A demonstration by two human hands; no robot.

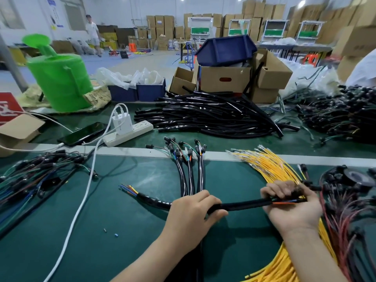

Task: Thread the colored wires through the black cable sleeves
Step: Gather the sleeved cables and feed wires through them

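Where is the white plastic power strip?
Head view: the white plastic power strip lies left of centre on the green table, between a black phone and the pile of black cable sleeves.

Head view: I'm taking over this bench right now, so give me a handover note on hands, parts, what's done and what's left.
Left hand grips the black sleeve mid-length; right hand grips its right end, where the colored wires enter.
Wire tips already stick out of its left end.
Sleeved bundles lie beyond the hands.
Left: the pile of empty sleeves at the back.
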